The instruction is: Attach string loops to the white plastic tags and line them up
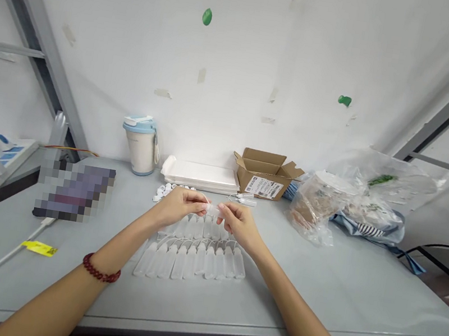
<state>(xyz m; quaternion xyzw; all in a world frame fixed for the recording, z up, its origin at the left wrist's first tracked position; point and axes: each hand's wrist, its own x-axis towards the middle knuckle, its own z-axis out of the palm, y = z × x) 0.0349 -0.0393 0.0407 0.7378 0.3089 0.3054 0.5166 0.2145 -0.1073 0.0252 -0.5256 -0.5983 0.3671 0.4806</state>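
Observation:
Above the middle of the table, my left hand [179,206] and my right hand [240,224] pinch a small translucent plastic bottle [213,210] from its two ends. It lies sideways between my fingertips, which partly cover it. A thin white strand shows by my left fingers. Below my hands, several similar translucent bottles [178,263] lie side by side in two rows, with thin white strands at their necks. My hands partly hide the back row. Small white caps [160,192] are heaped just behind my left hand.
Behind my hands are a flat white stack [201,175], an open cardboard box [262,182] and two loose bottles [246,201]. A tumbler [140,146] stands back left, and a cabled dark device [80,190] lies left. Plastic bags [321,203] sit right on the grey table [358,291].

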